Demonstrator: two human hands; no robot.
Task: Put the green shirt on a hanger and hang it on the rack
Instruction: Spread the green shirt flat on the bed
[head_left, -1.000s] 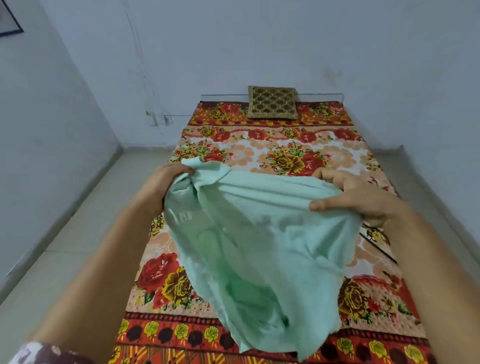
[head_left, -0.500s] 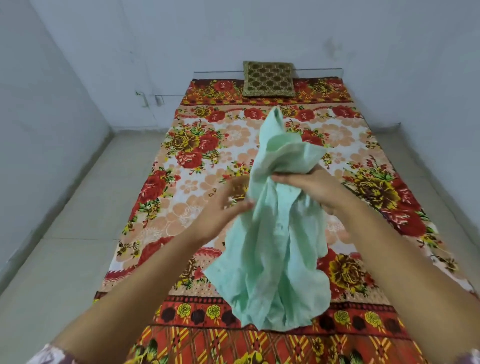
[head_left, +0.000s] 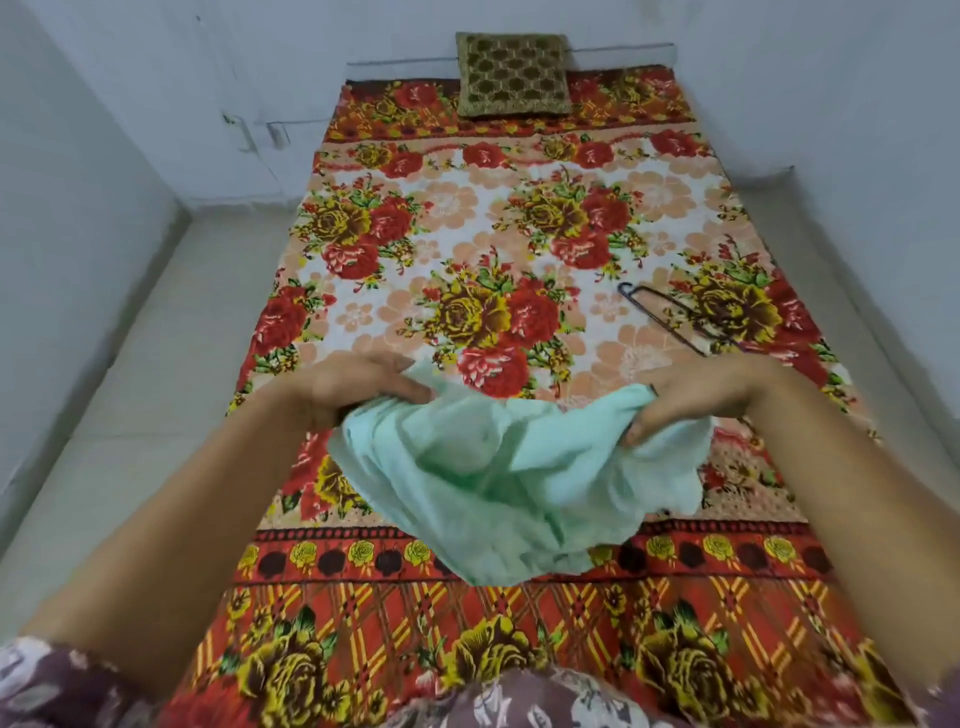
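Usefully, the dark wire hanger (head_left: 665, 327) lies just beyond the right hand (head_left: 727, 400), which with the left hand (head_left: 353, 384) clutches the mint-green shirt (head_left: 498, 478).

Bed (head_left: 467, 249): open sheet across the middle and far left, free passage. Hanger (head_left: 660, 317) lies flat at right, on the far side of the right hand (head_left: 711, 397); path to it open. Cushion (head_left: 512, 74) occupies the far edge (against the wall (head_left: 727, 31)). Green shirt (head_left: 493, 478) drapes over near centre. Floor strip (head_left: 156, 364) at left: open.
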